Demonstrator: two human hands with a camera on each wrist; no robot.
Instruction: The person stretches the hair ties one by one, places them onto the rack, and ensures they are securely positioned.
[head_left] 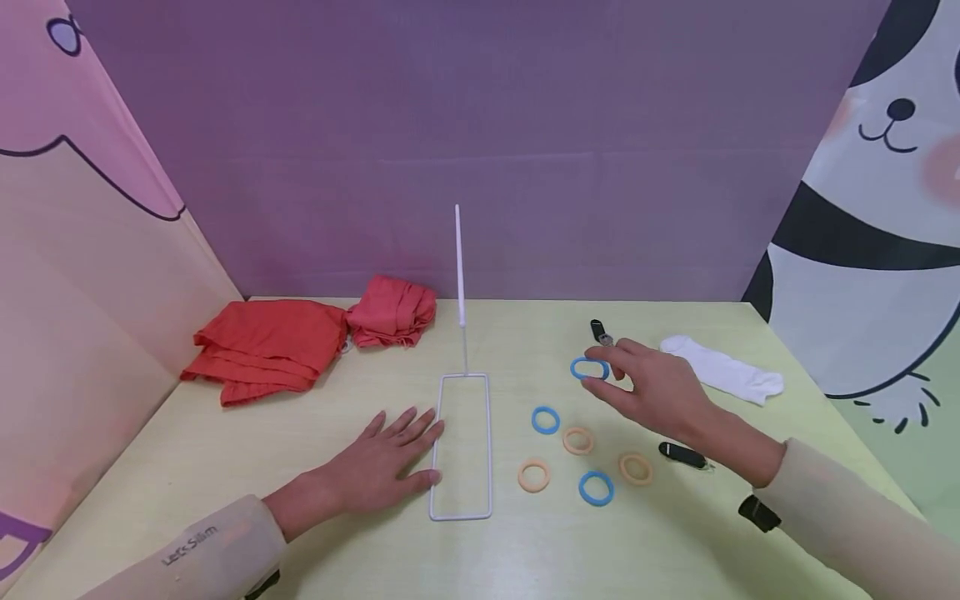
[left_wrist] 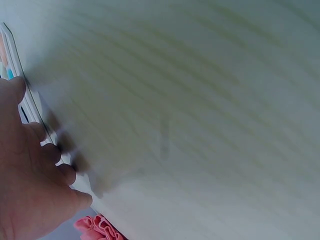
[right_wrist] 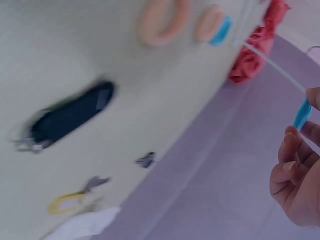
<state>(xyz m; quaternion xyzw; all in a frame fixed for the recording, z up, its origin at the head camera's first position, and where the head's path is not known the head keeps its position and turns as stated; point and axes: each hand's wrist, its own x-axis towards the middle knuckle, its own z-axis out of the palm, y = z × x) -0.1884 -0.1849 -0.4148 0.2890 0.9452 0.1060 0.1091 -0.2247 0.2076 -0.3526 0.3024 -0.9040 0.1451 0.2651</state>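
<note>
Blue ring [right_wrist: 302, 115]: held clear of the table [head_left: 525, 562], to the right of the rod [head_left: 461, 275] and apart from it. Right hand [head_left: 656, 387]: thumb and forefinger nearly closed, pinching the ring at its rim; remaining fingers bent, holding nothing else visible. Left hand [head_left: 386, 462]: fingers extended and slightly spread, palm down, grasping nothing; thumb and fingertips lie at the left rail of the wire base [head_left: 490, 450]. The rod stands upright at the far end of this base, with no ring on it.

Loose rings, all lying on the table to the right of the base: two blue rings [head_left: 582, 488] and three orange rings [head_left: 521, 475], near one another and apart. Black fob [head_left: 681, 454]: lies below the right wrist, to the right of the loose rings. Second fob [head_left: 597, 331]: farther back, with metal at its near end, just beyond the held ring. White sock [head_left: 723, 369]: flat, beyond the right forearm. Yellow-edged item [right_wrist: 55, 205]: near the sock in the right wrist view, blurred, identity not determined.

Rear left: large red cloth [head_left: 270, 346], loosely folded, and small red cloth [head_left: 392, 311], bundled, beside it. Purple backdrop [head_left: 525, 150] stands behind the table.
</note>
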